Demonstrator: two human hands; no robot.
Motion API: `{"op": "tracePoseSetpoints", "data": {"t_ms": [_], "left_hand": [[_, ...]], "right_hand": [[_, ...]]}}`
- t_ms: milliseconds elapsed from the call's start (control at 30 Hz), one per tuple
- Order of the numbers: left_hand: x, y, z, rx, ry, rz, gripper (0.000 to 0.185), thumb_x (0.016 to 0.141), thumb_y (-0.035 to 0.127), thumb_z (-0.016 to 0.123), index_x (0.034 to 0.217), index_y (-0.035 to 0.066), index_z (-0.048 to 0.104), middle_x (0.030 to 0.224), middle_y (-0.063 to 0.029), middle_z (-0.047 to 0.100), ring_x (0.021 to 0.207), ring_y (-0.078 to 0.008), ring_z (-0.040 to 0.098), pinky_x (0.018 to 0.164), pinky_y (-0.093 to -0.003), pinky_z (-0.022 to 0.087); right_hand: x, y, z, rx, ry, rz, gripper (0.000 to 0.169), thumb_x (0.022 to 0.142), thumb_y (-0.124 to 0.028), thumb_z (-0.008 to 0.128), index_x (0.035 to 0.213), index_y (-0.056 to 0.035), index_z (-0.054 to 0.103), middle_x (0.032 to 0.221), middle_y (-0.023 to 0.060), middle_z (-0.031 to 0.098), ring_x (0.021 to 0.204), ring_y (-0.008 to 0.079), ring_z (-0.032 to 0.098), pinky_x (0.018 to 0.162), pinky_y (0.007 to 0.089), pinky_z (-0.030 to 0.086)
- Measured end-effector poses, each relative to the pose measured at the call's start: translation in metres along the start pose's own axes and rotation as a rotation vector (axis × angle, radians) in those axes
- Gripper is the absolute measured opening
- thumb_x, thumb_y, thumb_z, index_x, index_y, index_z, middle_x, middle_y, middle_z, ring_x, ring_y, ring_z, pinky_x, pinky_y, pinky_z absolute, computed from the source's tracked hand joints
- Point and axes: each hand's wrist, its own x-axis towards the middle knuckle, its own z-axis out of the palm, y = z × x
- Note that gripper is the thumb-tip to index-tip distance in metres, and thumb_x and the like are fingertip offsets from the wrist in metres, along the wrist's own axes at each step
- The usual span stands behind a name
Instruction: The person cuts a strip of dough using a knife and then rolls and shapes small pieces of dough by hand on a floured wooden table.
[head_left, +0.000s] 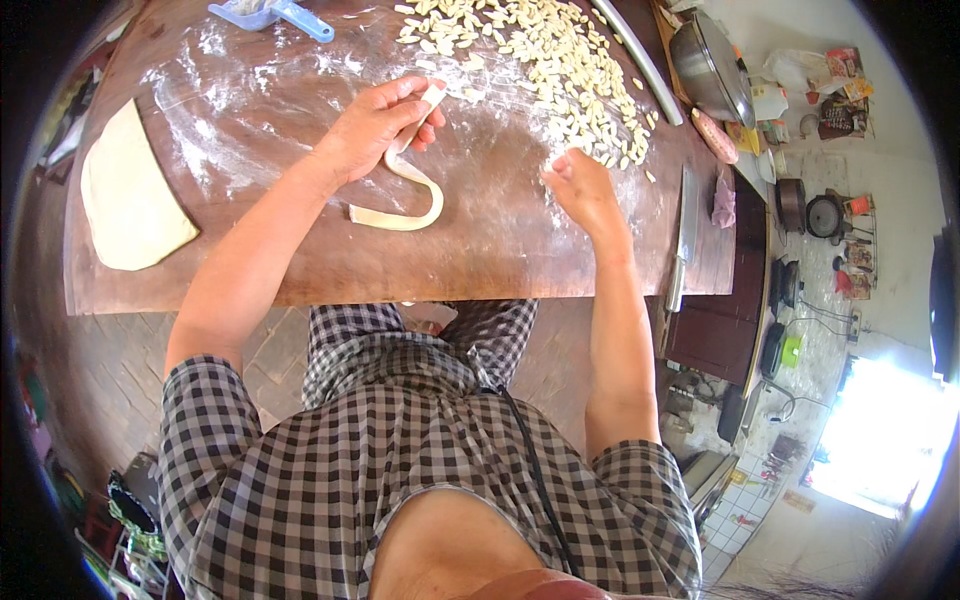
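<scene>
My left hand (382, 124) grips one end of a long flat dough strip (431, 206) between thumb and fingers. The rest of the strip hangs down and curves in an S on the wooden board (495, 259). To the right, my right hand (583, 187) is above the board, its fingers curled together; no item shows in it. Just beyond it lies a wide scatter of small pinched dough pieces (555, 60). A few lie apart from the rest, near my left fingertips.
A flat dough sheet (131, 195) lies at the left. A blue scoop (300, 19) is at the far edge. On the right are a kitchen knife (685, 225), its handle over the front edge, a purple cloth (723, 202), a grey rod (641, 60) and a metal basin (709, 67).
</scene>
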Motion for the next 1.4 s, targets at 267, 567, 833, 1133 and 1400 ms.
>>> {"op": "tracePoseSetpoints", "data": {"t_ms": [267,567,833,1133,1400], "left_hand": [[-0.004,0.006,0.005,0.174,-0.002,0.030,0.050,0.098,0.016,0.051,0.143,0.001,0.036,0.098,-0.0060,0.062,0.080,-0.0120,0.056,0.074,-0.0261,0.049],[-0.007,0.005,0.014,0.414,0.086,0.108,0.030,0.098,0.017,0.053,0.124,0.002,0.052,0.081,-0.0044,0.064,0.069,-0.0105,0.057,0.065,-0.0263,0.047],[-0.006,0.002,0.010,0.458,0.041,0.093,0.021,0.098,0.022,0.056,0.091,0.003,0.062,0.075,-0.0021,0.062,0.063,-0.0085,0.056,0.058,-0.0244,0.047],[-0.001,0.002,0.000,-0.185,0.047,0.071,0.021,0.097,0.022,0.058,0.100,0.002,0.061,0.075,-0.0017,0.059,0.062,-0.0094,0.052,0.057,-0.0239,0.045],[-0.004,-0.001,0.001,-0.157,0.070,0.033,0.027,0.097,0.025,0.058,0.106,0.000,0.060,0.075,-0.0003,0.058,0.060,-0.0090,0.051,0.057,-0.0239,0.043]], "right_hand": [[0.064,-0.087,0.018,0.533,0.139,-0.167,0.027,0.086,-0.022,0.068,0.102,0.0004,0.066,0.089,0.0147,0.070,0.081,0.0222,0.067,0.074,0.0318,0.053],[0.045,-0.123,0.037,0.583,0.020,-0.251,0.017,0.088,-0.014,0.067,0.096,0.0007,0.065,0.076,0.0052,0.066,0.070,0.0113,0.059,0.063,0.0270,0.047],[0.031,-0.125,0.043,0.425,0.310,-0.310,0.014,0.088,-0.014,0.065,0.090,-0.0008,0.062,0.074,0.0149,0.064,0.065,0.0232,0.062,0.061,0.0341,0.049],[-0.009,-0.070,0.041,0.316,0.098,-0.300,0.014,0.083,-0.013,0.070,0.086,-0.0025,0.062,0.080,0.0131,0.063,0.072,0.0276,0.061,0.067,0.0368,0.048],[0.001,-0.052,0.047,0.111,0.206,-0.279,0.040,0.071,-0.026,0.082,0.091,-0.0043,0.055,0.095,0.0122,0.054,0.093,0.0340,0.050,0.083,0.0441,0.041]]}}
